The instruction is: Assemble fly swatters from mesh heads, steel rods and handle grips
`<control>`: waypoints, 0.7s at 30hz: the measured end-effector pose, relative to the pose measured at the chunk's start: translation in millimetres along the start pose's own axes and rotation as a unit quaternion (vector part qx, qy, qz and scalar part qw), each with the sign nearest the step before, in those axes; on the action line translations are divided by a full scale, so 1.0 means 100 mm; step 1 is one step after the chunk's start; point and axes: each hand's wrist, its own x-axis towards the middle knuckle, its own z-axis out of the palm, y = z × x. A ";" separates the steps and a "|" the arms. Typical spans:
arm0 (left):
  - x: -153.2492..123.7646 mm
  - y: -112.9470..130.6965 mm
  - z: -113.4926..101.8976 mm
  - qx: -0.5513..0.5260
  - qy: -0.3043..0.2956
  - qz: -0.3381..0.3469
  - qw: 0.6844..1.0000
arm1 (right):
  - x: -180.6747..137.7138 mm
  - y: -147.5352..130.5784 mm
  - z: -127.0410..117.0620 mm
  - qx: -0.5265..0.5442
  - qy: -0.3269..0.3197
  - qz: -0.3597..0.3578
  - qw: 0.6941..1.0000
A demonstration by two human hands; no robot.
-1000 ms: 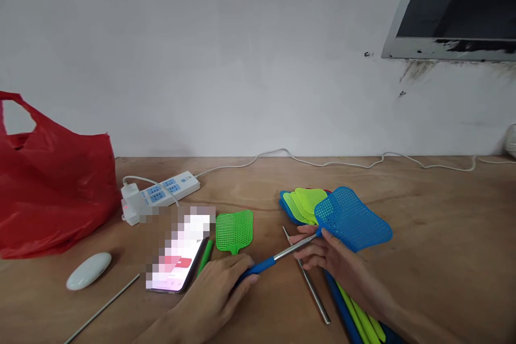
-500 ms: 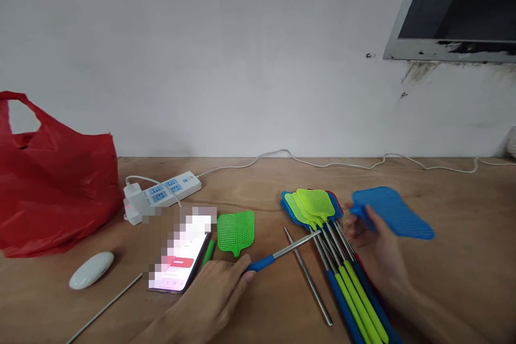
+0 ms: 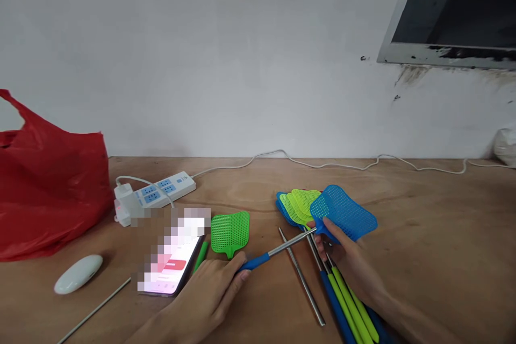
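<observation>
My left hand (image 3: 209,293) is closed on the blue grip of a steel swatter rod (image 3: 274,252) that slants up to the right. My right hand (image 3: 346,260) pinches the neck of a loose blue swatter head (image 3: 344,217) and holds it right at the rod's bare tip. Under my right hand lies a pile of assembled fly swatters (image 3: 300,205) with green and blue heads and handles. A loose green swatter head (image 3: 230,232) lies by my left hand.
A bare steel rod (image 3: 302,279) lies on the wooden table (image 3: 443,226). A lit phone (image 3: 169,263), a white power strip (image 3: 155,193), a white oval device (image 3: 78,274), another thin rod (image 3: 92,312) and a red plastic bag (image 3: 44,193) are on the left. A white cable (image 3: 330,164) runs along the wall.
My right hand pulled the blue head off the rod and out to the right, then brought it back to the rod's tip. My left hand kept hold of the grip.
</observation>
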 end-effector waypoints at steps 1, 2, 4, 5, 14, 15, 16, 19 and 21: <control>0.00 0.00 0.00 0.002 -0.007 -0.001 1.000 | -0.01 -0.03 0.02 0.017 -0.011 0.018 1.000; 0.00 -0.01 0.00 0.004 -0.013 -0.001 1.000 | -0.03 -0.05 0.03 0.034 -0.018 0.033 0.999; 0.00 -0.01 0.01 0.009 -0.019 0.000 1.000 | -0.04 -0.08 0.05 0.070 -0.016 0.063 0.995; 0.00 -0.01 0.01 0.010 -0.019 0.002 1.000 | -0.04 -0.09 0.05 0.086 -0.014 0.074 0.993; 0.00 -0.04 0.05 0.019 -0.023 0.014 0.999 | -0.08 -0.16 0.09 0.077 0.001 0.070 0.995; 0.00 -0.04 0.05 0.025 -0.023 0.016 0.999 | -0.09 -0.16 0.10 0.071 0.004 0.063 0.995; -0.01 -0.04 0.05 0.030 -0.025 0.018 0.999 | -0.09 -0.16 0.11 0.067 0.007 0.056 0.996; 0.01 -0.04 0.05 0.038 -0.036 0.013 0.999 | -0.09 -0.15 0.12 0.060 0.016 0.039 0.997; 0.02 -0.03 0.04 0.043 -0.046 0.007 0.998 | -0.08 -0.14 0.12 0.055 0.021 0.029 0.998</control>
